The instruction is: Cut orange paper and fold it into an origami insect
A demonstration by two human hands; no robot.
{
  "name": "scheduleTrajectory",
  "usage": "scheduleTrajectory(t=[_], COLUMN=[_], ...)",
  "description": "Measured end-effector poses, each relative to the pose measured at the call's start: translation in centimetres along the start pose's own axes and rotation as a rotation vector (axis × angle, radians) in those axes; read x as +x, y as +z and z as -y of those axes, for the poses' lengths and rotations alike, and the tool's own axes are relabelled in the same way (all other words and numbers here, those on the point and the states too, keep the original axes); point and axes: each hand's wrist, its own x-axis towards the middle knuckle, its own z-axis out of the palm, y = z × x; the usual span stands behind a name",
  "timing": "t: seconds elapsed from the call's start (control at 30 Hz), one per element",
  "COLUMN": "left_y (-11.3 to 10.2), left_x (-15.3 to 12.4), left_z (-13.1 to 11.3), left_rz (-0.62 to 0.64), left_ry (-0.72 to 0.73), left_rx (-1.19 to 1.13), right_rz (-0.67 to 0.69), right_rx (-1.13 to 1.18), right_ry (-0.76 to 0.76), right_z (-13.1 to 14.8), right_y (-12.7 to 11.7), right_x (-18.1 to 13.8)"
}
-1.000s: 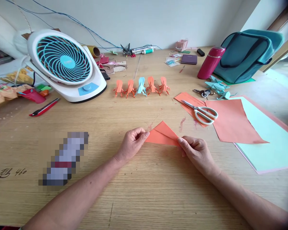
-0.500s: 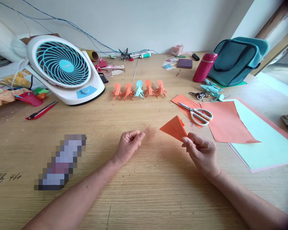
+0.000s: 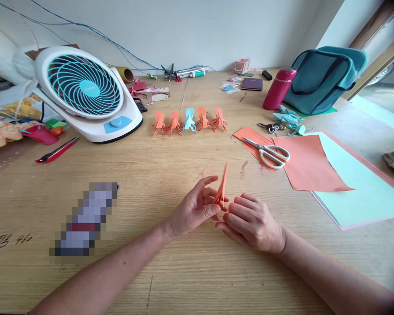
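Between the thumb and fingers of my left hand (image 3: 197, 208), a folded piece of orange paper (image 3: 222, 188) is held upright, its thin edge turned towards me. My right hand (image 3: 254, 223) is just to the right of it, with the fingers curled in and the back of the hand up. I see no paper in the right hand, and cannot tell whether its fingertips touch the fold. Beyond my hands stands a row of folded paper insects, orange ones (image 3: 202, 119) and a light blue one (image 3: 189, 120).
White-handled scissors (image 3: 273, 155) lie on orange paper, next to larger orange (image 3: 315, 166) and pale green sheets (image 3: 357, 208). A fan (image 3: 85, 96) stands at the left, above a blurred-out object (image 3: 85, 218). A pink bottle (image 3: 279, 89) and teal bag (image 3: 318, 83) are at the back right.
The folded orange paper has passed from my right hand to my left and turned from flat-on to edge-on. Both hands have come close together above the table.
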Motion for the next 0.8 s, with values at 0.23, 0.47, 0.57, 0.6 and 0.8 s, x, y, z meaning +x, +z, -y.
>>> scheduleTrajectory(t=[0.23, 0.47, 0.57, 0.6, 0.8], left_y=[-0.1, -0.6, -1.1, -1.3, -1.4], left_x=[0.1, 0.0, 0.1, 0.2, 0.5], left_z=[0.1, 0.1, 0.4, 0.5, 0.4], left_rz=[-0.020, -0.137, -0.186, -0.203, -0.232], left_ry=[0.047, 0.049, 0.046, 0.055, 0.210], left_rx=[0.204, 0.236, 0.228, 0.237, 0.375], right_rz=[0.007, -0.088, -0.261, -0.296, -0.065], right_rx=[0.088, 0.220, 0.311, 0.360, 0.854], right_ry=[0.087, 0.260, 0.510, 0.602, 1.007], right_z=[-0.3, -0.6, -1.4, -1.7, -2.8], right_y=[0.3, -0.2, -0.2, -0.2, -0.6], right_x=[-0.3, -0.7, -1.1, -1.1, -0.6])
